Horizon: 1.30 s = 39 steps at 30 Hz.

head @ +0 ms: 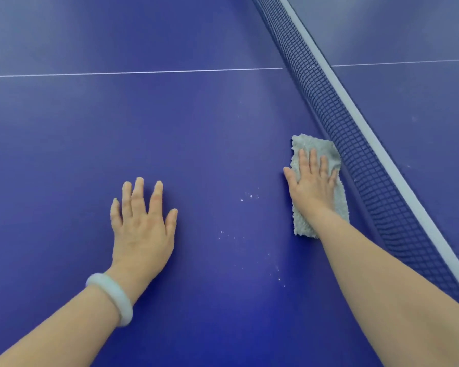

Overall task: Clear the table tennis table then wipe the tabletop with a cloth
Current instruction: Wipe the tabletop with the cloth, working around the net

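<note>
A folded grey fluffy cloth (313, 145) lies flat on the blue tabletop (196, 133), right beside the foot of the net. My right hand (312, 181) presses down on it with straight, spread fingers. My left hand (143, 223) rests flat on the bare tabletop to the left, palm down, fingers spread, a pale bangle on its wrist. Small white specks (249, 196) dot the surface between the two hands.
The dark blue net (355, 133) with a white top band runs diagonally from top centre to the lower right edge. A thin white centre line (133, 72) crosses the table beyond the hands. The far half of the table shows past the net.
</note>
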Available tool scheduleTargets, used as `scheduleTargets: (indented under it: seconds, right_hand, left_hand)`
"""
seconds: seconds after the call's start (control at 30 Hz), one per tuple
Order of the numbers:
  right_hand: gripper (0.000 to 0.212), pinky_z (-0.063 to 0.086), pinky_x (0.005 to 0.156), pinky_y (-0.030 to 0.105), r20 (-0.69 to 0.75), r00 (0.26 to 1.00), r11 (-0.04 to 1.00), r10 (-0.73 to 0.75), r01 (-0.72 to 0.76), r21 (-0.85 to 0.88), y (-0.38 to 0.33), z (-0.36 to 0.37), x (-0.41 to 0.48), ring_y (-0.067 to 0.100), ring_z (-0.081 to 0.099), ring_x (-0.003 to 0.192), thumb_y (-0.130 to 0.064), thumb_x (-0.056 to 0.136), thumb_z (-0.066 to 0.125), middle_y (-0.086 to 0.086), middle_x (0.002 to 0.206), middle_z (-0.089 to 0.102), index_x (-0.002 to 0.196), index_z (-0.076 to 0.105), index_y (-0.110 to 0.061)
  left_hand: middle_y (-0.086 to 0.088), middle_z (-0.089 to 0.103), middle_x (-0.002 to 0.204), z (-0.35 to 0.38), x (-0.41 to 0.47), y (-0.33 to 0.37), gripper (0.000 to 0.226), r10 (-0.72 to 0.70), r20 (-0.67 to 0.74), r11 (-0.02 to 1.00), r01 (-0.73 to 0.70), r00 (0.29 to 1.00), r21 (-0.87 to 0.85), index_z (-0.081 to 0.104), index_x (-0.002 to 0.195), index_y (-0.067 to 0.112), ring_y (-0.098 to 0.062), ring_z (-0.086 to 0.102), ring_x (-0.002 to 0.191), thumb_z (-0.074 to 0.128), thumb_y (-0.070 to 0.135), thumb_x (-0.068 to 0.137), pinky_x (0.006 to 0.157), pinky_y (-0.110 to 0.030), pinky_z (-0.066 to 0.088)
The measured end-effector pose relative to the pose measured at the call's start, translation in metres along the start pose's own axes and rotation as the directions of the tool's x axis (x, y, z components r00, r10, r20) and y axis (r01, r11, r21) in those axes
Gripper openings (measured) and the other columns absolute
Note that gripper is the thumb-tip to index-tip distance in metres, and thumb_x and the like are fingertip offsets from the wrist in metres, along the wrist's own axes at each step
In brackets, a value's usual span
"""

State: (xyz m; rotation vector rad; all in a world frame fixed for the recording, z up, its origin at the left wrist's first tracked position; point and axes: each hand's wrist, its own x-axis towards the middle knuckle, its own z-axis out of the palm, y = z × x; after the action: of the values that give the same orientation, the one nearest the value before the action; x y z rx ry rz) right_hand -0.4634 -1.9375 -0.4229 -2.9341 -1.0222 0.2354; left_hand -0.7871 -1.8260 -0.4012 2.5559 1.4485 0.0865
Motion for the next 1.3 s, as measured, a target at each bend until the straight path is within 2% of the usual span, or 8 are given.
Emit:
scheduleTargets:
  seconds: [0.23,0.5,0.6,0.73,0.83,1.0,1.1,1.3]
  right_hand:
    - [0.073,-0.014,0.122,0.045,0.057,0.883,0.884,-0.466,0.467,-0.015,-0.018,0.001,-0.005,0.014,-0.017,0.152,-0.07,0.094,0.004,-0.013,0.166,-0.012,0.158,-0.004,-0.036]
    - [0.07,-0.011,0.122,0.05,0.037,0.973,0.974,-0.227,0.227,0.01,-0.034,-0.022,0.144,0.022,-0.011,0.153,-0.064,0.099,0.01,-0.004,0.167,-0.009,0.159,-0.002,-0.031]
    - [0.067,-0.013,0.121,0.051,0.069,0.949,0.951,-0.308,0.307,0.024,-0.087,-0.025,0.176,0.023,-0.009,0.154,-0.061,0.101,0.013,-0.004,0.167,-0.006,0.159,0.0,-0.03]
    - [0.065,-0.014,0.122,0.045,0.125,0.691,0.698,-0.712,0.716,0.018,-0.114,-0.018,0.131,0.017,-0.011,0.153,-0.06,0.101,0.015,-0.012,0.166,-0.008,0.159,-0.001,-0.036]
    - [0.066,-0.017,0.121,0.039,0.154,0.492,0.506,-0.857,0.861,0.06,-0.077,-0.017,0.102,0.008,-0.015,0.151,-0.064,0.098,0.012,-0.018,0.165,-0.008,0.158,0.001,-0.039]
    - [0.056,-0.009,0.123,0.045,0.054,0.806,0.808,-0.589,0.59,0.003,-0.06,-0.028,0.181,0.022,0.0,0.154,-0.045,0.106,0.025,-0.005,0.167,0.005,0.159,0.011,-0.031]
    - [0.056,-0.007,0.123,0.05,0.047,0.828,0.828,-0.559,0.56,-0.002,-0.1,-0.025,0.2,0.023,0.0,0.154,-0.048,0.106,0.019,-0.007,0.167,0.003,0.159,0.009,-0.033]
    - [0.058,-0.009,0.123,0.045,0.14,0.451,0.454,-0.882,0.891,-0.014,-0.093,-0.009,0.103,0.018,-0.004,0.154,-0.054,0.104,0.018,-0.01,0.167,0.001,0.158,0.008,-0.036]
  left_hand:
    - [-0.019,0.016,0.161,0.018,0.015,0.01,0.063,-0.123,0.006,0.986,0.121,0.992,0.11,0.023,0.155,0.011,-0.036,0.007,0.15,0.017,0.045,0.102,0.12,-0.056,0.005]
    - [-0.015,0.023,0.159,0.017,0.017,0.012,0.073,-0.156,0.003,0.981,0.155,0.988,0.119,0.03,0.153,0.013,-0.031,0.011,0.15,0.014,0.052,0.094,0.121,-0.052,0.006]
    - [-0.012,0.021,0.16,0.017,0.021,0.012,0.073,-0.168,0.011,0.98,0.166,0.986,0.114,0.028,0.154,0.016,-0.028,0.008,0.151,0.012,0.054,0.094,0.122,-0.05,0.004]
    - [-0.01,0.017,0.162,0.016,0.021,0.012,0.074,-0.175,0.014,0.978,0.172,0.984,0.121,0.024,0.155,0.018,-0.025,0.004,0.152,0.009,0.056,0.093,0.122,-0.049,0.002]
    - [-0.01,0.018,0.162,0.015,0.02,0.011,0.073,-0.179,0.023,0.977,0.175,0.984,0.126,0.025,0.155,0.017,-0.026,0.005,0.152,0.01,0.055,0.094,0.122,-0.05,0.004]
    - [-0.008,0.016,0.162,0.014,0.023,0.013,0.072,-0.182,0.021,0.978,0.179,0.983,0.108,0.023,0.155,0.019,-0.025,0.005,0.152,0.011,0.055,0.094,0.122,-0.049,0.003]
    - [-0.007,0.015,0.162,0.016,0.024,0.01,0.072,-0.179,0.01,0.978,0.177,0.984,0.106,0.022,0.155,0.02,-0.024,0.004,0.152,0.011,0.056,0.094,0.122,-0.047,0.001]
    - [-0.009,0.017,0.161,0.017,0.024,0.011,0.073,-0.178,0.0,0.981,0.178,0.984,0.083,0.025,0.155,0.019,-0.026,0.005,0.151,0.013,0.055,0.093,0.122,-0.048,0.002]
